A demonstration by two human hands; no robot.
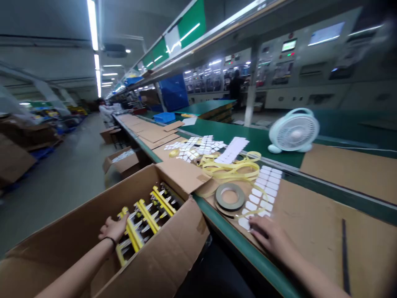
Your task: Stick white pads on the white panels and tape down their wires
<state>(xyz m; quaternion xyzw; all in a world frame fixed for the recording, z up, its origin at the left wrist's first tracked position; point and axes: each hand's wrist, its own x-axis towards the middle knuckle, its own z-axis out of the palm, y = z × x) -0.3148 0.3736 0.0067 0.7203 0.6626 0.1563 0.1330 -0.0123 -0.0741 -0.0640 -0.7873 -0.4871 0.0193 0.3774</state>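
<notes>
My left hand reaches into an open cardboard box and rests on a row of yellow-barred metal parts. It does not clearly grip them. My right hand lies on the bench, its fingertips on a strip of white labels. Beside that hand sit a dark tape roll and loose yellow backing tape. More white labels are scattered farther along the brown cardboard sheet covering the bench.
The green bench edge runs between the box and the cardboard sheet. A white fan stands beyond the labels. Another open box sits by the bench. A person in white works far down the line, and another person stands near wall-mounted panels.
</notes>
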